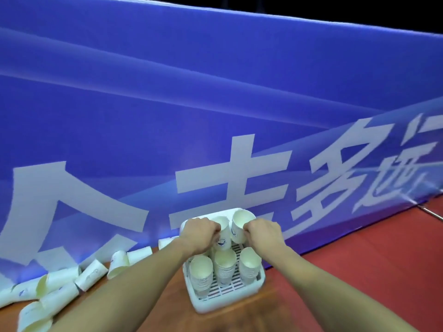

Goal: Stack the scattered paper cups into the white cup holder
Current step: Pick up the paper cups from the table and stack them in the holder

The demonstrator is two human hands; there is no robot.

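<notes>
The white cup holder [260, 279] stands on the wooden table, near the middle of the view. Three stacks of paper cups [225, 267] fill its near row. Over the far row my left hand [200, 232] grips a white paper cup with a blue logo [223, 236]. Beside it my right hand [262, 232] grips a second paper cup [239, 226], tilted with its mouth towards me. Both cups sit over the tray's back row. Several loose cups [92, 274] lie on their sides at the left.
A large blue banner with white characters [215, 116] rises right behind the table. Red floor [383, 248] spreads out to the right. The wooden tabletop [172, 307] shows between my forearms, with scattered cups reaching to its left edge.
</notes>
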